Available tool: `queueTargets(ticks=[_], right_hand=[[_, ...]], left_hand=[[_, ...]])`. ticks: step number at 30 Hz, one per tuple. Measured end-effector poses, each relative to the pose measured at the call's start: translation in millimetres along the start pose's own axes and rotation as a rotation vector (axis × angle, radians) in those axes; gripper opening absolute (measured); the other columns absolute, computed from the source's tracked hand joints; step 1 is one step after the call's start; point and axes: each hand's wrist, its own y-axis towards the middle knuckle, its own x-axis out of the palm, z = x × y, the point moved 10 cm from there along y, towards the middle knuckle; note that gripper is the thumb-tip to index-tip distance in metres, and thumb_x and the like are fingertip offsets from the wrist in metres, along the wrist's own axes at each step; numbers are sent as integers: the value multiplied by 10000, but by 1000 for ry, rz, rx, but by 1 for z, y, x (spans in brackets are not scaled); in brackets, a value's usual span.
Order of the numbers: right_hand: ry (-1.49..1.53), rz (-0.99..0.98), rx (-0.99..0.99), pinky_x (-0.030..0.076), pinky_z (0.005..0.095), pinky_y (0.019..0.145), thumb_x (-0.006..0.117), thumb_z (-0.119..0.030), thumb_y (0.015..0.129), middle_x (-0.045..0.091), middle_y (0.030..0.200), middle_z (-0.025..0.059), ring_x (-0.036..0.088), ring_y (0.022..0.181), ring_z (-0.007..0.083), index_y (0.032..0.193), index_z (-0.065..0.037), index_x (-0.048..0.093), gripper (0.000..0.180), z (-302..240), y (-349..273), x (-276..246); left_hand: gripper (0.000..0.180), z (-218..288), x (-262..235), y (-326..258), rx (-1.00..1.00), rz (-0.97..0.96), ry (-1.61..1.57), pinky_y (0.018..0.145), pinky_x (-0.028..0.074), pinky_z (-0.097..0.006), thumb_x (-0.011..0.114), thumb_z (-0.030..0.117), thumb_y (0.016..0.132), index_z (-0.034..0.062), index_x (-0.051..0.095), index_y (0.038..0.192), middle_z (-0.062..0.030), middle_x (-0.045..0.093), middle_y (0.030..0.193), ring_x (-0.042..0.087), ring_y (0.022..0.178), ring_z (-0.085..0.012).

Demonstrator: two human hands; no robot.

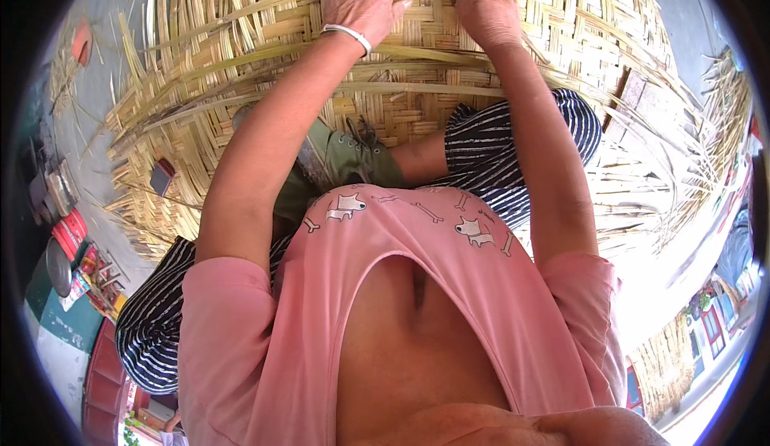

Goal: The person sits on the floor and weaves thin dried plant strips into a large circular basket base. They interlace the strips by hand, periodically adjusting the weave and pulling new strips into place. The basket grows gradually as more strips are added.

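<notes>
In the head view, the left hand (362,1) lay spread, palm down, on the woven bamboo mat (337,85), fingers pressing the strips near the top edge of the picture, a white bracelet (347,34) on its wrist. The right hand (487,3) rested just beside it, fingers curled onto the same weave; whether it pinched a single strip I could not tell.

Around the person, loose bamboo strips (152,197) fanned out from the mat's unfinished left edge over the grey ground. A green shoe (353,161) sat on the mat between the forearms, with striped trousers (513,153) over the knees on either side. A small dark block (162,178) lay on the strips at the left. Farther left stood red containers (70,233) and clutter. The forearms and the pink shirt (401,285) hid the near part of the mat.

The mat was pale yellow, plaited in a flat crossing pattern, stretching across the upper picture under both hands.
</notes>
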Motion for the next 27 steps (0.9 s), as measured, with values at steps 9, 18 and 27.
queueTargets(ticks=[9, 18, 27], right_hand=[[-237, 91, -33, 450, 434, 1063, 645, -361, 959, 611, 1348, 160, 564, 1258, 288, 1393, -55, 560, 538, -23, -10, 3], [-104, -155, 299, 309, 478, 1182, 698, -546, 881, 472, 1528, 116, 407, 1427, 320, 1518, -148, 452, 791, -14, 3, 13], [-114, -42, -41, 384, 497, 1179, 636, -284, 949, 541, 1477, 167, 469, 1408, 356, 1417, -105, 550, 508, -96, -112, -37]], left_hand=[[520, 22, 24, 10, 195, 84, 227, 925, 457, -451, 608, 476, 987, 204, 570, 1429, -91, 638, 1189, 576, 1141, -254], [617, 21, 5, 6, 186, -209, 279, 1054, 456, -428, 547, 466, 1025, 270, 389, 1588, -110, 553, 1415, 487, 1343, -277], [729, -31, 11, -74, 111, -371, -3, 1248, 282, -484, 407, 614, 1038, 112, 396, 1568, -133, 361, 1633, 325, 1517, -308]])
